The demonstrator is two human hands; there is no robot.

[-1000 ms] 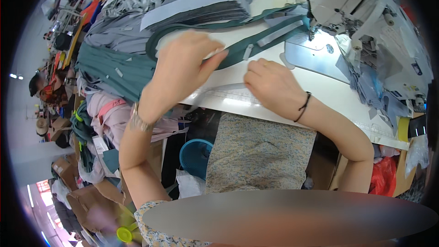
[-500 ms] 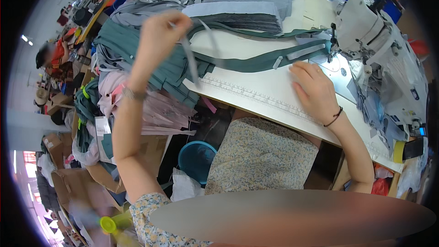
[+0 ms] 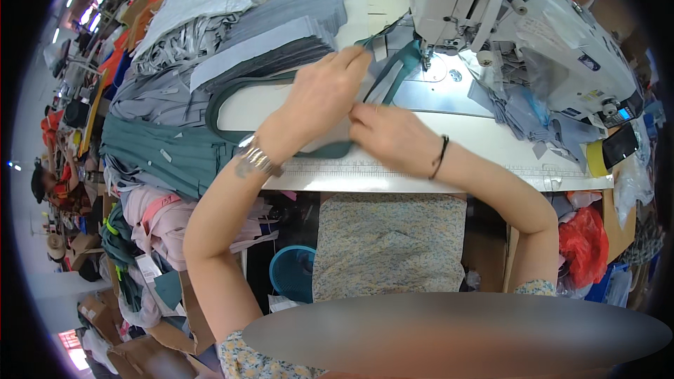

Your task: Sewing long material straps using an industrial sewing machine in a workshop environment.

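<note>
A dark green fabric strip point(image 3: 337, 149) loops across the white table point(image 3: 260, 112) and runs up to the needle area of a white sewing machine point(image 3: 449, 0). My left hand point(image 3: 323, 95) is closed on the strip just left of the machine, its fingertips by the raised green edge. Close below it, my right hand point(image 3: 397, 137) pinches the same strip, fingers pressed together. Between the hands and the needle the strip stands up in a fold, with a light grey piece showing inside. The backs of my hands partly hide what the fingertips grip.
Stacked grey fabric pieces point(image 3: 274, 56) and a green fabric pile point(image 3: 165, 158) cover the table's left side. Grey scraps point(image 3: 516, 102) lie right of the needle plate. A ruler scale point(image 3: 393, 170) runs along the front edge. Below stands a teal bin point(image 3: 291, 274).
My left hand came down and right from the raised position where it held a thin grey strip. My right hand moved left onto the green strip. The view has turned, too.
</note>
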